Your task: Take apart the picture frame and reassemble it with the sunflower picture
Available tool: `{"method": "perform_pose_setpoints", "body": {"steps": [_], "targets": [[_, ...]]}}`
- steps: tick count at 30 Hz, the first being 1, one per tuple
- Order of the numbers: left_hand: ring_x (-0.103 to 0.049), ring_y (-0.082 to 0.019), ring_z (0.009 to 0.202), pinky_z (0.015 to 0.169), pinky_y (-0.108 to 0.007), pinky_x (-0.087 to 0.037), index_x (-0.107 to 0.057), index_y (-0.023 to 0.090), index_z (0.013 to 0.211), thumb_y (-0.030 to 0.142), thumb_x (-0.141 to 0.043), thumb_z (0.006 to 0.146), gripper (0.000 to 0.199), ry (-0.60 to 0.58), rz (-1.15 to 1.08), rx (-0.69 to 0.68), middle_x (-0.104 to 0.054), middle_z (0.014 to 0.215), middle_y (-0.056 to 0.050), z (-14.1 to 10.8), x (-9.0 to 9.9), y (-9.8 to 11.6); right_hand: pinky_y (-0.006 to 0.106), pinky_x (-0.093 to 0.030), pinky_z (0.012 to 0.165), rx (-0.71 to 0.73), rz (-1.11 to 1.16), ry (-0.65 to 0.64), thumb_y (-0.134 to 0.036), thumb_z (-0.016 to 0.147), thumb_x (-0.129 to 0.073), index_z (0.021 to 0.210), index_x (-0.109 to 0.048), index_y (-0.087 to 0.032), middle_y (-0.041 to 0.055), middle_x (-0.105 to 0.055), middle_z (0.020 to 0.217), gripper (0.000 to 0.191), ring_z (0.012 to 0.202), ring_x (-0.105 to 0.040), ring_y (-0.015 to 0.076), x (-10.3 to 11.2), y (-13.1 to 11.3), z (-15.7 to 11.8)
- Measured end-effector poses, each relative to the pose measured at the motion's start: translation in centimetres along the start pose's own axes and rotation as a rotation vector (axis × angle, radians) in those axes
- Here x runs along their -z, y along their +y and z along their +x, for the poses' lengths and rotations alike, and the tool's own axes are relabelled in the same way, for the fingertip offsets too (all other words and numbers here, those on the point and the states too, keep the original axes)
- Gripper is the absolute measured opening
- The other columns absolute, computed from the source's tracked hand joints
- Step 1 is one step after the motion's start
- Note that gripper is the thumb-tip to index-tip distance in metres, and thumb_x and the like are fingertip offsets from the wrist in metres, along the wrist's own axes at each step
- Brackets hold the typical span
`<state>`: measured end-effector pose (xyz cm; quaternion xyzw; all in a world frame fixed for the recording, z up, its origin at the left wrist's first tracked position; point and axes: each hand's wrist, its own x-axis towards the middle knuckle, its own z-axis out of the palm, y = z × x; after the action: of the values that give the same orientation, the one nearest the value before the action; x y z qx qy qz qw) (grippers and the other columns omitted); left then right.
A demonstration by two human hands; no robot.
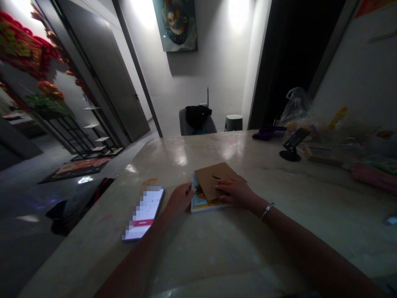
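Head view: my left hand [182, 198] is curling its fingers half closed at the left edge of a picture book [200, 203], which is lying around the middle of the worktop [198, 252]; I cannot tell whether those fingers are gripping it. My right hand [235, 191] is resting partly open, fingers a little spread, on a brown cardboard sheet [211, 174]. That sheet is lying slantwise over the book, covering most of it and leaving its lower left corner showing. A bracelet [267, 211] is circling my right wrist. Toward the worktop's left edge, a phone [145, 217] with a lit screen is lying beside my left forearm. Toward the far right corner, a black phone stand [293, 142] is standing near a purple thing [263, 133]. Beyond the far edge, a chair [183, 122] is carrying a black cloth [197, 116].
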<state>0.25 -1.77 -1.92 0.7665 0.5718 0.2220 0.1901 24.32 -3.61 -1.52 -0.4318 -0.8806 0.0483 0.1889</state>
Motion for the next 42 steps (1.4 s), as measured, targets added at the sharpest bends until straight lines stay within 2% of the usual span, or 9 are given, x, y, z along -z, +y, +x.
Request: {"method": "perform_pose_setpoints", "body": {"steps": [2,5,9,13,15,18,22,29,42], "targets": [[-0.056,-0.021,0.099,0.087,-0.032,-0.041,-0.056,0.015,0.114,0.032,-0.042,0.08,0.04,0.001,0.012,0.003,-0.062,0.11,-0.009,0.0,-0.1,-0.1,0.036,-0.04,0.09,-0.02,0.043,0.017,-0.037,0.079,-0.054,0.108,-0.061,-0.022,0.0075,-0.056,0.121,0.034,0.108,-0.052,0.0217,-0.3,0.4,0.0],[-0.057,-0.02,0.097,0.086,-0.032,-0.041,-0.058,0.016,0.111,0.031,-0.042,0.08,0.038,-0.008,0.016,0.001,-0.063,0.107,-0.009,0.0,-0.1,-0.2,0.035,-0.04,0.09,-0.073,0.076,0.142,-0.033,0.083,-0.048,0.103,-0.063,-0.021,0.0078,-0.059,0.116,0.027,0.107,-0.053,0.0198,-0.5,1.4,0.0],[-0.055,-0.02,0.096,0.084,-0.031,-0.04,-0.057,0.016,0.111,0.032,-0.044,0.079,0.038,-0.032,0.016,-0.026,-0.061,0.108,-0.01,0.0,0.5,-0.2,0.037,-0.037,0.093,-0.345,0.059,0.355,-0.028,0.084,-0.047,0.109,-0.059,-0.015,0.0116,-0.06,0.113,0.031,0.106,-0.053,0.022,-0.7,3.4,0.0],[-0.057,-0.019,0.081,0.071,-0.029,-0.042,-0.055,0.014,0.109,0.043,-0.048,0.076,0.044,-0.115,0.019,0.008,-0.063,0.092,-0.008,-0.5,1.4,0.0,0.034,-0.042,0.085,-0.631,0.228,0.26,-0.03,0.081,-0.05,0.118,-0.051,-0.009,0.0162,-0.06,0.111,0.042,0.099,-0.057,0.0226,-0.8,5.0,-0.1],[-0.056,-0.018,0.072,0.063,-0.027,-0.041,-0.05,0.014,0.112,0.047,-0.05,0.074,0.051,-0.226,-0.027,0.054,-0.062,0.083,-0.005,-1.0,1.9,0.3,0.03,-0.045,0.08,-0.727,0.362,0.201,-0.029,0.081,-0.05,0.121,-0.047,-0.006,0.0155,-0.062,0.106,0.046,0.092,-0.06,0.0205,-0.6,5.2,0.0],[-0.057,-0.017,0.077,0.062,-0.024,-0.041,-0.037,0.021,0.124,0.044,-0.059,0.068,0.064,-0.457,-0.233,-0.005,-0.062,0.091,-0.002,-1.7,2.6,1.1,0.026,-0.046,0.071,-0.804,0.505,0.131,-0.027,0.078,-0.054,0.124,-0.044,-0.006,0.0131,-0.064,0.101,0.051,0.084,-0.061,0.0183,-0.2,4.9,0.1],[-0.056,-0.018,0.079,0.063,-0.025,-0.041,-0.034,0.021,0.125,0.034,-0.067,0.059,0.074,-0.484,-0.177,-0.015,-0.061,0.092,-0.001,-2.3,3.1,1.7,0.023,-0.046,0.062,-0.787,0.679,0.051,-0.024,0.077,-0.055,0.124,-0.044,-0.01,0.0089,-0.065,0.094,0.05,0.079,-0.061,0.0167,0.5,4.5,-0.1],[-0.054,-0.015,0.081,0.064,-0.022,-0.04,-0.039,0.022,0.118,0.028,-0.063,0.062,0.061,-0.462,-0.217,-0.056,-0.059,0.096,0.0,-2.1,2.6,1.5,0.022,-0.047,0.061,-0.619,0.883,-0.112,-0.016,0.077,-0.055,0.125,-0.042,-0.013,0.0062,-0.066,0.092,0.05,0.078,-0.061,0.0148,1.4,3.8,-0.7],[-0.051,-0.013,0.069,0.058,-0.023,-0.038,-0.039,0.019,0.122,0.035,-0.065,0.06,0.068,-0.442,-0.163,0.022,-0.056,0.08,0.002,-2.0,2.4,1.2,0.024,-0.047,0.063,-0.691,0.863,0.068,-0.019,0.074,-0.058,0.12,-0.046,-0.011,0.0072,-0.065,0.087,0.048,0.077,-0.061,0.0159,-0.6,4.9,-0.1]]}}
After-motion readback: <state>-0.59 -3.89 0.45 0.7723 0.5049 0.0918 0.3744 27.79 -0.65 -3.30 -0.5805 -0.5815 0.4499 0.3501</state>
